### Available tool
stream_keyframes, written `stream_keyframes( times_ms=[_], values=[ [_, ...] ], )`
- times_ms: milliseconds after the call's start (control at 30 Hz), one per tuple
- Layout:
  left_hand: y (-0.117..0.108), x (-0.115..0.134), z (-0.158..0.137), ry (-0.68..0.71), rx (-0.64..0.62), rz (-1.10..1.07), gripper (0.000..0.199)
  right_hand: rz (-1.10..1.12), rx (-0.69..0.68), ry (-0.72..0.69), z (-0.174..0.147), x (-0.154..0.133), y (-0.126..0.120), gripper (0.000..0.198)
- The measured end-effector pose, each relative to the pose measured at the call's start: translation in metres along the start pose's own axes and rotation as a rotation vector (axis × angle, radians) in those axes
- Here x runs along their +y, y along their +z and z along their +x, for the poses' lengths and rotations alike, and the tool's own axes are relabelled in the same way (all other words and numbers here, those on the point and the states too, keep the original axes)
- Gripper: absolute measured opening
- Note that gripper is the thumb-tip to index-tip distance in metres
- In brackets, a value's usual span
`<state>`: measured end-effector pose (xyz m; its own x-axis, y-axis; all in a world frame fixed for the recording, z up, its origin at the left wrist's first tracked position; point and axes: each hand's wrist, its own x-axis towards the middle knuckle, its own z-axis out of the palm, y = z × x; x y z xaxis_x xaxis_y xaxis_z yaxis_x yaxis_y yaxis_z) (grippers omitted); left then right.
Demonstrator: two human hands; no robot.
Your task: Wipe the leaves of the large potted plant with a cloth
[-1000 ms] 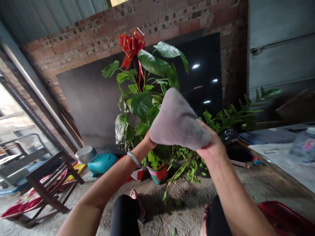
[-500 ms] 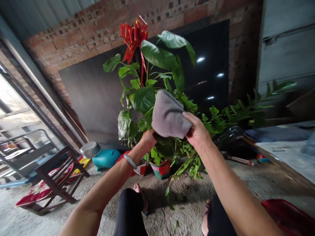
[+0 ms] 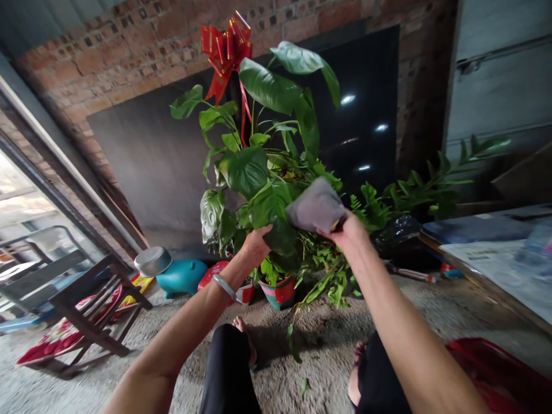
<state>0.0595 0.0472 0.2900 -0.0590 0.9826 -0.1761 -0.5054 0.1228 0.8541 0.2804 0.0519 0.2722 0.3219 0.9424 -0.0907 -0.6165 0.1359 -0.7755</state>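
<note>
Soft grey plush cloth (image 3: 315, 207) is being gripped by the right hand (image 3: 346, 229), left hand (image 3: 257, 244) is holding the broad glossy green leaf (image 3: 271, 206) near its lower edge.

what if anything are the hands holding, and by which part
The right hand holds the grey cloth by its lower right end. The left hand is at the edge of a large leaf; its grip cannot be told.

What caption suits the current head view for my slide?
Right hand holding a gray cloth beside a broad green leaf, left hand at the leaf's lower edge, red bow above.
</note>
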Motion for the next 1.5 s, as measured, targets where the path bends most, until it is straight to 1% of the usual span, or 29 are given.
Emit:
stream_keyframes(
  times_ms=[33, 67, 100, 133, 200, 267, 333, 367, 400, 467, 533, 600, 633, 700, 800, 867, 967, 1000, 1033, 1067, 1100, 1167, 1233, 1267, 1300, 1333, 1400, 1467, 1500],
  values=[
    [-0.002, -0.001, 0.001, 0.006, -0.011, -0.002, 0.033, -0.018, 0.046, 0.113, -0.003, 0.013, -0.006, 0.019],
    [-0.005, -0.001, 0.002, 0.019, -0.021, -0.006, 0.035, -0.029, 0.086, 0.182, -0.008, 0.024, -0.014, 0.017],
    [-0.008, -0.002, 0.003, 0.033, -0.029, -0.009, 0.036, -0.029, 0.121, 0.205, -0.014, 0.032, -0.024, 0.016],
    [-0.012, -0.002, 0.004, 0.046, -0.032, -0.011, 0.038, -0.016, 0.149, 0.191, -0.02, 0.036, -0.034, 0.016],
    [-0.016, -0.003, 0.007, 0.06, -0.035, -0.006, 0.042, 0.046, 0.192, 0.059, -0.03, 0.028, -0.047, 0.019],
    [-0.015, -0.005, 0.009, 0.054, -0.024, 0.007, 0.042, 0.094, 0.194, -0.2, -0.037, 0.006, -0.047, 0.027],
    [-0.009, -0.009, 0.01, 0.038, -0.011, 0.018, 0.038, 0.053, 0.137, -0.463, -0.041, -0.017, -0.032, 0.033],
    [-0.005, -0.011, 0.01, 0.029, -0.012, 0.021, 0.036, -0.004, 0.089, -0.547, -0.043, -0.024, -0.022, 0.035],
    [-0.001, -0.014, 0.01, 0.021, -0.023, 0.023, 0.035, -0.077, 0.033, -0.585, -0.045, -0.026, -0.011, 0.036],
    [0.005, -0.02, 0.01, 0.014, -0.061, 0.029, 0.032, -0.276, -0.106, -0.571, -0.052, -0.011, 0.008, 0.04],
    [0.008, -0.027, 0.01, 0.001, -0.079, 0.056, 0.028, -0.519, -0.19, -0.56, -0.06, 0.02, 0.018, 0.056],
    [0.009, -0.031, 0.01, -0.024, -0.077, 0.101, 0.024, -0.701, -0.163, -0.619, -0.066, 0.055, 0.017, 0.071],
    [0.009, -0.032, 0.009, -0.037, -0.079, 0.119, 0.023, -0.742, -0.123, -0.661, -0.067, 0.068, 0.014, 0.072],
    [0.008, -0.032, 0.007, -0.05, -0.102, 0.134, 0.021, -0.75, -0.067, -0.712, -0.065, 0.082, 0.006, 0.061],
    [0.007, -0.027, 0.002, -0.037, -0.121, 0.107, 0.015, -0.757, -0.074, -0.675, -0.052, 0.073, -0.012, 0.044],
    [0.006, -0.023, 0.001, -0.031, -0.114, 0.074, 0.015, -0.739, -0.068, -0.549, -0.044, 0.057, -0.027, 0.037],
    [0.003, -0.017, 0.0, -0.016, -0.104, 0.022, 0.029, -0.517, -0.02, -0.242, -0.043, 0.03, -0.051, 0.032],
    [0.002, -0.016, 0.0, -0.014, -0.095, 0.016, 0.032, -0.405, 0.004, -0.186, -0.046, 0.02, -0.057, 0.034],
    [0.001, -0.016, -0.001, -0.017, -0.082, 0.018, 0.034, -0.297, 0.029, -0.186, -0.05, 0.01, -0.06, 0.035],
    [0.001, -0.016, -0.001, -0.027, -0.067, 0.027, 0.033, -0.211, 0.052, -0.243, -0.055, -0.002, -0.06, 0.037],
    [0.002, -0.016, -0.001, -0.04, -0.054, 0.04, 0.031, -0.157, 0.075, -0.349, -0.059, -0.014, -0.057, 0.037],
    [0.004, -0.018, -0.001, -0.068, -0.042, 0.058, 0.027, -0.163, 0.111, -0.62, -0.063, -0.036, -0.043, 0.033],
    [0.008, -0.02, -0.001, -0.073, -0.062, 0.066, 0.023, -0.315, 0.135, -0.835, -0.057, -0.049, -0.023, 0.03],
    [0.01, -0.021, -0.002, -0.069, -0.078, 0.07, 0.021, -0.433, 0.15, -0.892, -0.05, -0.049, -0.013, 0.029],
    [0.011, -0.022, -0.002, -0.062, -0.098, 0.078, 0.019, -0.57, 0.161, -0.907, -0.042, -0.044, -0.006, 0.03],
    [0.011, -0.023, -0.004, -0.05, -0.119, 0.091, 0.017, -0.714, 0.16, -0.877, -0.034, -0.035, -0.002, 0.03],
    [0.009, -0.023, -0.008, -0.012, -0.177, 0.128, 0.011, -0.96, 0.104, -0.702, -0.023, -0.008, -0.007, 0.029],
    [0.0, -0.023, -0.014, 0.052, -0.258, 0.189, 0.007, -1.068, -0.001, -0.472, -0.024, 0.023, -0.029, 0.027],
    [-0.006, -0.023, -0.017, 0.091, -0.304, 0.234, 0.01, -1.051, -0.02, -0.407, -0.028, 0.038, -0.043, 0.027]
  ],
)
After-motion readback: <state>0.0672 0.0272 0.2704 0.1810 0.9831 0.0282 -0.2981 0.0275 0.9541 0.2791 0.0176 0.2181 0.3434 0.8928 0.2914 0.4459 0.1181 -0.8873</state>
